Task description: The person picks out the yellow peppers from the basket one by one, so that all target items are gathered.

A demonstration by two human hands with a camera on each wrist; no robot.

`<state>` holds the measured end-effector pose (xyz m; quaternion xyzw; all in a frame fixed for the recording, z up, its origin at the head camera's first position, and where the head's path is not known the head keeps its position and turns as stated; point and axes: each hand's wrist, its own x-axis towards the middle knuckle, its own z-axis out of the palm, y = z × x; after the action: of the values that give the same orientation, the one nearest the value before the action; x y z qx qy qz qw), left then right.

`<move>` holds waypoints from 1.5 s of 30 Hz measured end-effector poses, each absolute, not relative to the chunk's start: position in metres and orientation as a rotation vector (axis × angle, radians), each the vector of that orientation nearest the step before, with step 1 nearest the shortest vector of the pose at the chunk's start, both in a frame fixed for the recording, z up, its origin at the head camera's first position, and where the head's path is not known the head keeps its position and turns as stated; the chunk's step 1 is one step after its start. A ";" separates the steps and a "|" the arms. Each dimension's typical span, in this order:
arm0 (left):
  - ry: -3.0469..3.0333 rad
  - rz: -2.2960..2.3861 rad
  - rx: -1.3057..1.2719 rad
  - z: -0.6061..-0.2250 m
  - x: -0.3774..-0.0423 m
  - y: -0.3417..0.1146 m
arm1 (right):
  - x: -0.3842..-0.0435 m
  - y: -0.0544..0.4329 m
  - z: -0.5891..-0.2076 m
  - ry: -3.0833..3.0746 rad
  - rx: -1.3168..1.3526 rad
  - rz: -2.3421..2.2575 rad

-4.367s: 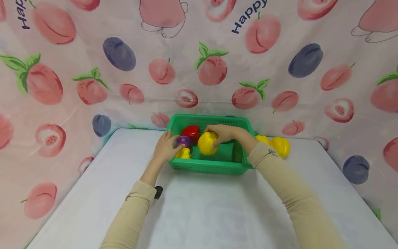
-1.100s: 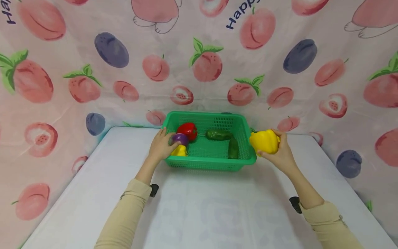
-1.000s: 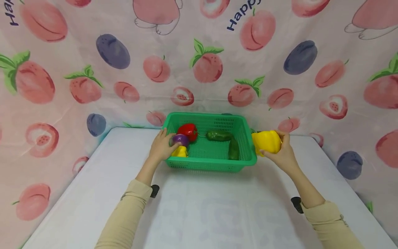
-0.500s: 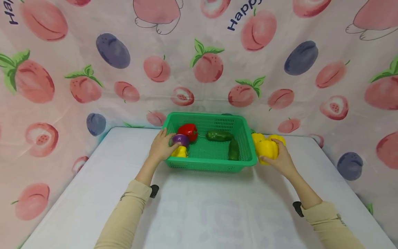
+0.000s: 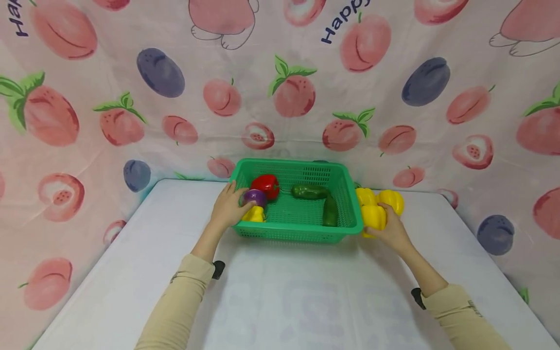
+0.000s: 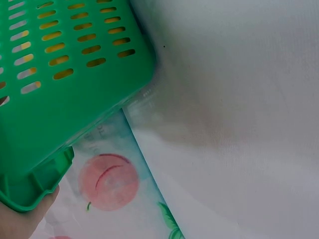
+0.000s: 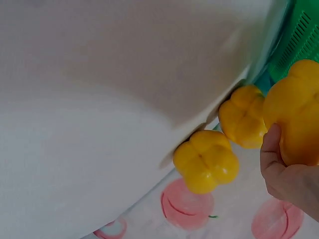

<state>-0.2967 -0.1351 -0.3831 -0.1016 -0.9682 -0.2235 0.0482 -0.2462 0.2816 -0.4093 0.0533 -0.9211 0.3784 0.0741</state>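
A: Please, what does the head view show about each grip?

B: The left hand (image 5: 228, 208) is at the left side of the green basket (image 5: 288, 234). Its thumb reaches over the inside and its fingers lie along the outside, so this grip is closed on the rim. The right hand (image 5: 391, 231) is beyond the opposite side, with its grip clamped on a yellow pepper (image 5: 373, 217), the thumb at the near side of it.

A: And what is around them?

B: A second yellow pepper (image 5: 365, 196) and a third yellow pepper (image 5: 391, 199) are just behind the held one, on the tabletop (image 5: 280, 291). Inside the basket, near the left thumb, I see a purple vegetable (image 5: 254, 197). Whether the thumb touches it, I cannot tell.

A: What does the left wrist view add?

B: There the hand is partly cut off, with a finger against the basket's rim.

A: And the right wrist view?

B: The thumb and fingers are spread apart only by the width of the pepper. It is beside the basket wall; I cannot tell if they touch.
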 end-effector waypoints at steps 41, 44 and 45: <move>-2.897 -0.775 -0.294 -0.383 -0.297 -0.136 | -0.250 0.266 -0.412 -3.037 0.042 0.903; -2.893 -0.781 -0.294 -0.383 -0.297 -0.136 | -0.250 0.266 -0.409 -3.061 0.030 0.899; -2.892 -0.785 -0.292 -0.384 -0.297 -0.136 | -0.250 0.267 -0.409 -3.069 0.038 0.899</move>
<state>-0.2966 -0.1364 -0.3836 -0.0969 -0.9585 -0.2602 0.0654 -0.2504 0.2672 -0.4086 0.0119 -0.9592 0.2810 -0.0285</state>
